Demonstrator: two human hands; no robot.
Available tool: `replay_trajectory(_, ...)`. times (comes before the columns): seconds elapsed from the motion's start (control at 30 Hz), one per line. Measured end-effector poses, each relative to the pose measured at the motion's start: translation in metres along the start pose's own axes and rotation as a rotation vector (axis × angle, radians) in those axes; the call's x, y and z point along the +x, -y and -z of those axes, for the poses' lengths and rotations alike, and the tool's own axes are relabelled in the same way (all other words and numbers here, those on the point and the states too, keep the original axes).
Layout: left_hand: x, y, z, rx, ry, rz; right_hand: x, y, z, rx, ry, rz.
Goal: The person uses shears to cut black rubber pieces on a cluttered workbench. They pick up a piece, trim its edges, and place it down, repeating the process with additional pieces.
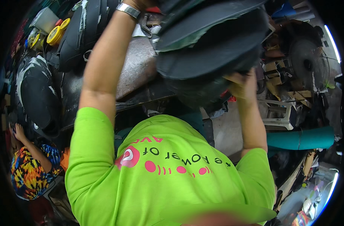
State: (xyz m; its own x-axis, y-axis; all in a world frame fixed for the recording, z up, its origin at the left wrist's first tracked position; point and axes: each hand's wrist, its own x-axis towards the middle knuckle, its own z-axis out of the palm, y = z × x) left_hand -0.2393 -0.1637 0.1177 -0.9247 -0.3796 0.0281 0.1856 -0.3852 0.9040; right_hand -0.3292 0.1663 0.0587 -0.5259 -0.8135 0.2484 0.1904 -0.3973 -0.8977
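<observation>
A bulky black item of curved, padded-looking layers (213, 52), with pale greenish ragged edges, is raised before me at the upper middle; I cannot make out its exact kind. Under its right lower side, my right hand (244, 86) grips it, slightly smeared by motion. My left hand (142, 3) is at the top edge of the view, beside the item's left end. Its fingers are out of sight, so its hold does not show. A silver watch band (128, 10) circles the left wrist. Below the item is a worn, dark work table (136, 69).
Similar black curved pieces (38, 92) lie at the left, near yellow round lids (56, 35). Another person in a bright patterned shirt (34, 171) is at far left. To the right are a fan (307, 60), a pale plastic stool (279, 115) and a green roll (302, 138).
</observation>
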Motion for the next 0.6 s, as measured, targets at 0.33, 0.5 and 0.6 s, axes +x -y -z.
replay_trajectory(0.33, -0.097, -0.107, 0.043, 0.994, 0.163, -0.167, 0.008, -0.189, -0.175, -0.093, 0.115, -0.081)
replay_trajectory(0.5, -0.096, -0.042, 0.070, 0.686, 0.321, 0.209, -0.024, -0.184, -0.195, 0.175, 0.449, -0.648)
replay_trajectory(0.6, -0.082, -0.011, 0.075, 1.114, 0.304, -0.172, -0.026, -0.179, -0.194, 0.260, 0.351, -0.981)
